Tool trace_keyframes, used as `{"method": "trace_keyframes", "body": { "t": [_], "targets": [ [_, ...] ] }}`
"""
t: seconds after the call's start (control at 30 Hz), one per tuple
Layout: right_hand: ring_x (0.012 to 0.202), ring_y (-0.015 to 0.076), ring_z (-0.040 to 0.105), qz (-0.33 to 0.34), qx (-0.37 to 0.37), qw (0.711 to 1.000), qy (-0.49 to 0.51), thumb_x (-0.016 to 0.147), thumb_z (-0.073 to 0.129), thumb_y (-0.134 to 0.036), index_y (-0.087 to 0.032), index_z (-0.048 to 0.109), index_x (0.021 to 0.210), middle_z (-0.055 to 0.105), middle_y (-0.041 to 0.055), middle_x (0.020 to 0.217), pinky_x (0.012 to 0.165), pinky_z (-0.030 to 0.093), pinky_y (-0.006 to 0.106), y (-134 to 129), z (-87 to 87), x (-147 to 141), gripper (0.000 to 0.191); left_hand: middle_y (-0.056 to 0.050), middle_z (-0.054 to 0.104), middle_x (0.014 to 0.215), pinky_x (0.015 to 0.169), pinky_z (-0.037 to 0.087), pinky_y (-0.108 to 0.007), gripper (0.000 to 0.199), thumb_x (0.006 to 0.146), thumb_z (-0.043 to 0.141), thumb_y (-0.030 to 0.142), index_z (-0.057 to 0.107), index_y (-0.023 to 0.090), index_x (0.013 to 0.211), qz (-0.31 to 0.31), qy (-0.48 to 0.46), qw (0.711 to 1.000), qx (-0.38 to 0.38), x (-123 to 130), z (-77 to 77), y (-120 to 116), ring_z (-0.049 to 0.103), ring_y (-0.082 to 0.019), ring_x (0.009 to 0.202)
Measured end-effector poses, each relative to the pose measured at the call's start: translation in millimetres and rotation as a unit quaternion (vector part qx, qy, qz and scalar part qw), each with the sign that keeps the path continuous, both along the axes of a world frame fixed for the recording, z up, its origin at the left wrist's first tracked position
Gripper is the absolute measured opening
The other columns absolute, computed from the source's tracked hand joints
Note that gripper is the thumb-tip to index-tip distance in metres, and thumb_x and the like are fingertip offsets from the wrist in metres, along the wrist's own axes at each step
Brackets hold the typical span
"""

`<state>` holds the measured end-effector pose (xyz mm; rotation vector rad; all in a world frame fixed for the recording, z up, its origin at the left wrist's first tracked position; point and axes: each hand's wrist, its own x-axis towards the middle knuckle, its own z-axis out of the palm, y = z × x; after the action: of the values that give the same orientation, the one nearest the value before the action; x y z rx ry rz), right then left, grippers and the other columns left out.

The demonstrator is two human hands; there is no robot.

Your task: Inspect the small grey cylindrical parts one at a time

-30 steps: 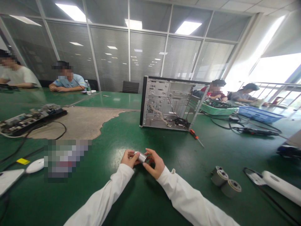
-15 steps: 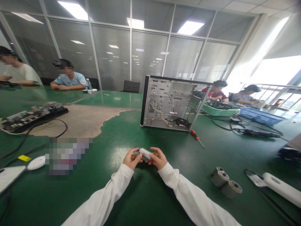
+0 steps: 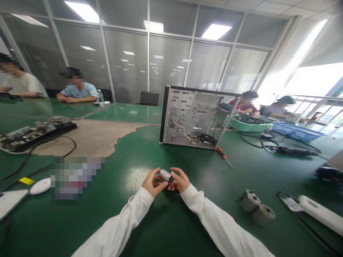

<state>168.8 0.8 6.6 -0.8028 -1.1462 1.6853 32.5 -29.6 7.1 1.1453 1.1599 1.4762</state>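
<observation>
held cylinder [image 3: 165, 176], computer case [image 3: 180, 107] beyond, screwdriver [image 3: 222, 153] at its corner, basket [image 3: 249, 126] behind

Small silver metal cylinder [image 3: 165, 176]: both ends partly covered by fingers of the bare left hand [image 3: 152, 182] and right hand [image 3: 182, 181]; surface detail too small to be read. White long sleeves [image 3: 122, 217] cut off by bottom edge. Flat, many-coloured item [image 3: 77, 180] at left blurred into blocks, identity not discernible. White flat slab [image 3: 12, 201] cropped by left edge; long white plastic bar [image 3: 321, 212] by right. Red-clad person [image 3: 248, 109] partly hidden behind the grey metal computer case [image 3: 184, 114]. Green plastic basket's [image 3: 249, 126] dark contents too small to be identified.
</observation>
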Motion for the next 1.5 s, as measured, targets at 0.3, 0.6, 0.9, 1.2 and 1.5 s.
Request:
{"method": "trace_keyframes", "body": {
  "t": [0.3,0.6,0.9,1.2,1.5],
  "targets": [
    [0.038,0.0128,0.056,0.029,0.04,0.999,0.005,0.066,0.054,-0.045,-0.018,0.034,0.102,0.059,-0.0025,0.05,0.034,0.034,0.018,-1,-0.8,0,0.05,-0.006,0.059,0.079,0.052,0.048,-0.025,0.051,0.044,0.073,0.015,0.053,0.012,0.091,-0.008,-0.111,0.991,-0.074,-3,0.9,4,0.058,-0.014,0.057],
    [0.04,0.011,0.054,0.027,0.035,0.998,0.034,0.066,0.054,-0.044,-0.017,0.037,0.1,0.061,0.0,0.055,0.037,0.032,0.019,1,-2.6,0,0.047,-0.009,0.062,0.058,0.051,0.05,-0.027,0.026,0.07,0.056,0.021,0.048,0.007,0.091,-0.101,-0.243,0.94,-0.218,-14,17.0,7,0.06,-0.016,0.05],
    [0.042,0.0108,0.055,0.025,0.03,0.998,0.04,0.066,0.056,-0.042,-0.017,0.038,0.099,0.061,0.0007,0.057,0.039,0.032,0.019,2,-3.7,0,0.045,-0.008,0.06,0.058,0.053,0.049,-0.023,0.031,0.081,0.034,0.036,0.044,0.009,0.093,-0.129,-0.334,0.898,-0.256,-18,31.3,3,0.061,-0.014,0.051],
    [0.042,0.0099,0.055,0.031,0.031,0.998,0.046,0.065,0.057,-0.04,-0.017,0.039,0.097,0.062,0.0021,0.058,0.038,0.033,0.017,3,-6.0,0,0.043,-0.01,0.062,0.076,0.063,0.049,-0.028,0.042,0.059,0.066,0.028,0.041,0.014,0.09,-0.053,-0.279,0.946,-0.155,-19,18.1,9,0.062,-0.022,0.072],
    [0.053,0.0101,0.055,-0.035,0.046,0.997,0.057,0.061,0.062,-0.034,-0.019,0.047,0.091,0.058,0.0026,0.073,0.037,0.038,0.017,5,-12.6,-2,0.037,-0.008,0.047,0.094,0.059,0.051,-0.028,0.059,0.051,0.066,0.03,0.04,0.015,0.101,0.082,0.084,0.992,0.043,-15,2.1,9,0.057,-0.017,0.075]
  ]
}}
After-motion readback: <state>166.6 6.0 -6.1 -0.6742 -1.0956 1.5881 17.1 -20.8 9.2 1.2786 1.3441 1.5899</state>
